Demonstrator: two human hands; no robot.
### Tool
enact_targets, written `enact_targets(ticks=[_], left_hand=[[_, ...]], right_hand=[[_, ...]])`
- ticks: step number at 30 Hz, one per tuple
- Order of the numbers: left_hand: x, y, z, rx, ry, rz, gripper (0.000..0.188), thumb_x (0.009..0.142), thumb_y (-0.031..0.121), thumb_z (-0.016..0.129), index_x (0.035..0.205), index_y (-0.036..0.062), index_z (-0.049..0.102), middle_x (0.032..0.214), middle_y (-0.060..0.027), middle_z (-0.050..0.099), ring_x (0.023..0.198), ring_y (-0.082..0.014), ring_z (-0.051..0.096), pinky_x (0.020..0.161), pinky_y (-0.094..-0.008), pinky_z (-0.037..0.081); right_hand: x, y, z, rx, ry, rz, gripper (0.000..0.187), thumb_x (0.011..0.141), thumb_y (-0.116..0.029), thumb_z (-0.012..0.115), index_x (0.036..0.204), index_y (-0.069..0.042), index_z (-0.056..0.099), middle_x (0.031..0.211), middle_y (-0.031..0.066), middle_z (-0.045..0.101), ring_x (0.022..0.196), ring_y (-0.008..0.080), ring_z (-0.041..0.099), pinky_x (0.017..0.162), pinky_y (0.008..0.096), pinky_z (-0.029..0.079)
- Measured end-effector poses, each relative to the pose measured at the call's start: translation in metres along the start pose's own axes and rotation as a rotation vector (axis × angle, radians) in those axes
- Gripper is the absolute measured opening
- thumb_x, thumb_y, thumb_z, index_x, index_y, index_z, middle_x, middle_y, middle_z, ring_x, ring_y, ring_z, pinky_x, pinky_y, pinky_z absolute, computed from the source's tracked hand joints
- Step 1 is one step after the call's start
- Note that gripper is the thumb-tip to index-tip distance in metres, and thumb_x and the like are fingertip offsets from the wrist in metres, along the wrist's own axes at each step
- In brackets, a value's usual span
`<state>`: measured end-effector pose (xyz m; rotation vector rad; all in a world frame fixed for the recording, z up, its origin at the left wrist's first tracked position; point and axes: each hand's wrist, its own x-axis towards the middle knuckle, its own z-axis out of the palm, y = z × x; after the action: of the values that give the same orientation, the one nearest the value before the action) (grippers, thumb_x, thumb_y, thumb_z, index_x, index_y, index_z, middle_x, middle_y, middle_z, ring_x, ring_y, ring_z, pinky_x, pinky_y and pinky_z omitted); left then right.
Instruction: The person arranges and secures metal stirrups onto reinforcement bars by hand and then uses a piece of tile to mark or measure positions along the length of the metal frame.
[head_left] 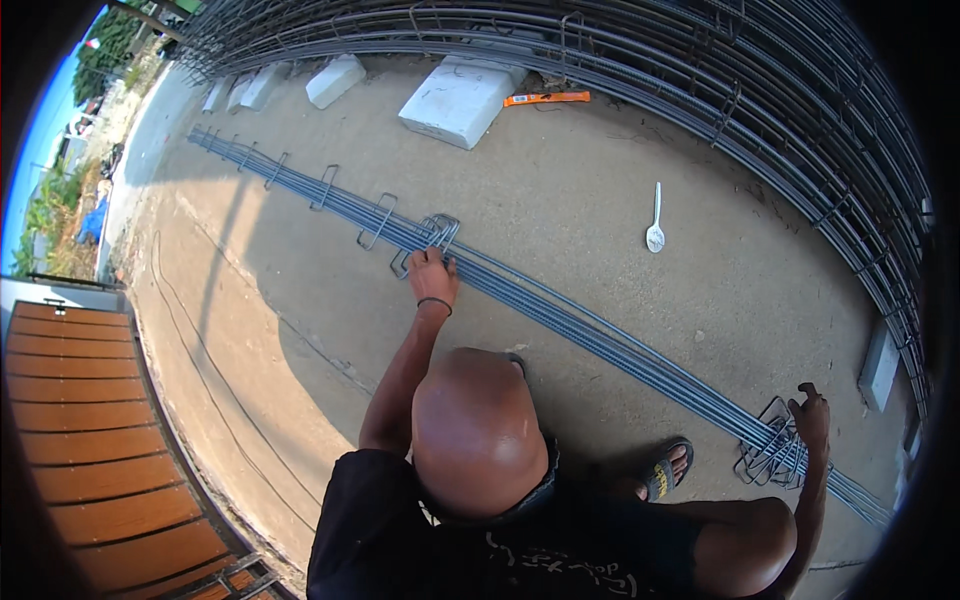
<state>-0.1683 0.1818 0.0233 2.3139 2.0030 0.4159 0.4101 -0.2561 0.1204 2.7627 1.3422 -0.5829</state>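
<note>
A long bundle of ribbed steel bars [600, 335] runs across the concrete floor from far left to near right. Single bent wire stirrups [378, 222] are spaced around its far left part. My left hand [433, 277] has its fingers closed on a cluster of stirrups [440, 232] at the bars; the fingertips are partly hidden. Another tangle of stirrups [765, 445] surrounds the bars at the near right. Beside it, my right hand [811, 415] is raised with fingers bent and apart, holding nothing that I can see.
Stacked rebar cages [760, 110] line the far and right sides. White blocks [455, 105] stand below them, with an orange packet [547, 98] alongside. A white spoon [656, 225] lies beyond the bars. My knee [480, 430] and sandalled foot [667, 472] are close to the bundle.
</note>
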Motion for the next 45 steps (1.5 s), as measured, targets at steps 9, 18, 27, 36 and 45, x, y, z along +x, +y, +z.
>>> enact_targets(ticks=[9,18,27,36,45], left_hand=[[0.011,-0.048,0.025,0.08,0.004,0.259,0.025,0.087,0.023,0.058,0.093,-0.0007,0.057,0.092,-0.0185,0.054,0.092,-0.0358,0.053,0.082,-0.0458,0.043],[0.025,-0.008,0.014,-0.042,-0.257,-0.037,0.031,0.079,0.024,0.065,0.095,-0.0019,0.059,0.098,-0.021,0.061,0.094,-0.0359,0.059,0.079,-0.0433,0.048],[-0.001,0.001,0.035,-0.593,-0.58,0.081,0.012,0.079,0.01,0.069,0.078,0.0,0.062,0.067,-0.0146,0.063,0.06,-0.0269,0.061,0.059,-0.0374,0.046],[-0.076,0.098,0.029,-0.608,-0.626,0.23,0.018,0.081,0.018,0.069,0.087,0.0017,0.065,0.069,-0.0163,0.062,0.065,-0.032,0.061,0.061,-0.0405,0.046],[0.025,-0.048,0.02,0.071,0.025,-0.075,0.02,0.082,0.014,0.065,0.099,0.0039,0.062,0.094,-0.0166,0.057,0.096,-0.0356,0.053,0.081,-0.0448,0.044]], right_hand=[[0.042,-0.21,-0.087,-0.15,-0.23,-0.494,0.036,0.078,-0.019,0.07,0.109,-0.005,0.058,0.075,0.0137,0.064,0.078,0.0296,0.063,0.075,0.0412,0.048],[0.035,-0.298,-0.06,-0.175,-0.535,-0.637,0.038,0.088,-0.031,0.059,0.117,-0.006,0.054,0.096,0.0174,0.063,0.099,0.0325,0.061,0.092,0.0425,0.045],[0.022,-0.292,-0.027,-0.123,-0.673,-0.686,0.04,0.087,-0.032,0.061,0.118,-0.007,0.055,0.102,0.019,0.062,0.102,0.0344,0.059,0.091,0.0438,0.045],[0.009,-0.287,-0.007,-0.075,-0.696,-0.672,0.038,0.087,-0.032,0.061,0.116,-0.007,0.056,0.095,0.0199,0.063,0.096,0.0351,0.06,0.086,0.0444,0.046],[0.001,-0.271,0.001,-0.091,-0.71,-0.661,0.04,0.085,-0.033,0.062,0.115,-0.007,0.057,0.095,0.0192,0.063,0.096,0.0352,0.06,0.084,0.0441,0.046]])
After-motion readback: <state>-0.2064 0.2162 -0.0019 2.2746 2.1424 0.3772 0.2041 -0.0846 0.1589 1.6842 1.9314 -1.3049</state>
